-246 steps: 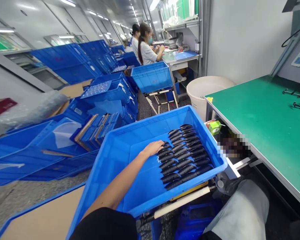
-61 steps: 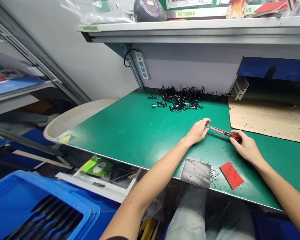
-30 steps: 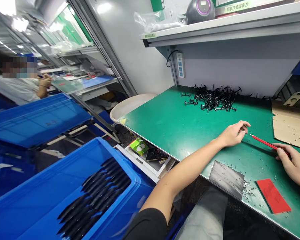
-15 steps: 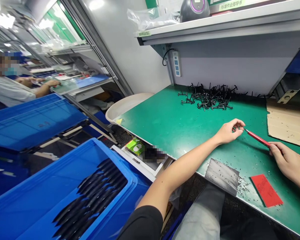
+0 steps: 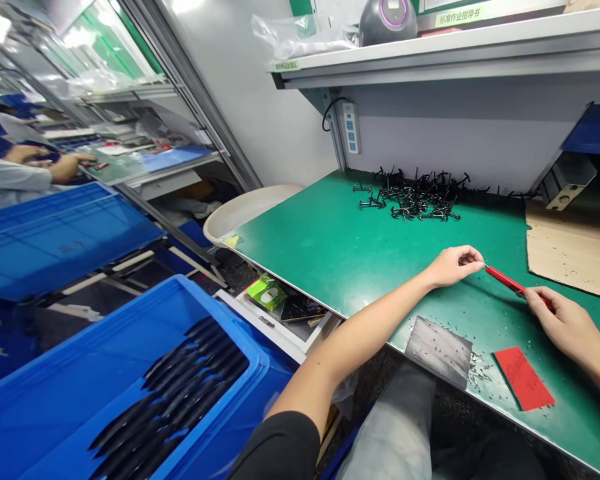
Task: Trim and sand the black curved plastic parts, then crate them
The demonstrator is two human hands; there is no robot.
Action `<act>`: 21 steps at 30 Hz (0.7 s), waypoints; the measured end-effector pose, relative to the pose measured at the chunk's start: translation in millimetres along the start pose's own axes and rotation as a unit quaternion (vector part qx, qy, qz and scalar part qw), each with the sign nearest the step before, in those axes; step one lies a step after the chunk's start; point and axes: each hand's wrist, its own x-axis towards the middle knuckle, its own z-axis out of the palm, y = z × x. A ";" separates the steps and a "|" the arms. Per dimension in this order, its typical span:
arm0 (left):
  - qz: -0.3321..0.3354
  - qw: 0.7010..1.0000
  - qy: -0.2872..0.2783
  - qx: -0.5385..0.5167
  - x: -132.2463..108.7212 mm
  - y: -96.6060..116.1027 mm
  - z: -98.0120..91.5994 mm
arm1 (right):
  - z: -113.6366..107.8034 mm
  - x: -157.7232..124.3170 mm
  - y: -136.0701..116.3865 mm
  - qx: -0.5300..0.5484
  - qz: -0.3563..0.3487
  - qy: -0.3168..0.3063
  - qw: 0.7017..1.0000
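Note:
My right hand (image 5: 563, 317) is closed around the rear of a slim red-handled knife (image 5: 505, 280), held above the green tabletop. Its narrow metal tip points left and meets the fingertips of my left hand (image 5: 457, 265). The left fingers are pinched together; whatever lies between them is too small or hidden to make out. Below the hands, a scuffed grey plate (image 5: 440, 351) lies at the table's front edge. To its right is a red rectangular piece (image 5: 524, 378) with dark marks. Tiny black scraps (image 5: 480, 373) are scattered between and around them.
A heap of black T-shaped plastic parts (image 5: 420, 193) sits at the back of the green table (image 5: 300, 247). Cardboard (image 5: 570, 253) lies at right. An open drawer (image 5: 295, 333) and a blue crate (image 5: 30, 433) with black curved parts stand left. Another person works far left.
My left hand and the knife tip have come together, where a small gap showed before. Both hands sit slightly lower and further left in the picture, as the view has shifted a little.

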 end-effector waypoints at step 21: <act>-0.074 0.997 0.016 -0.002 6.0 -10.6 2.3 | -6.9 0.9 -5.3 -0.021 0.070 -0.005 0.997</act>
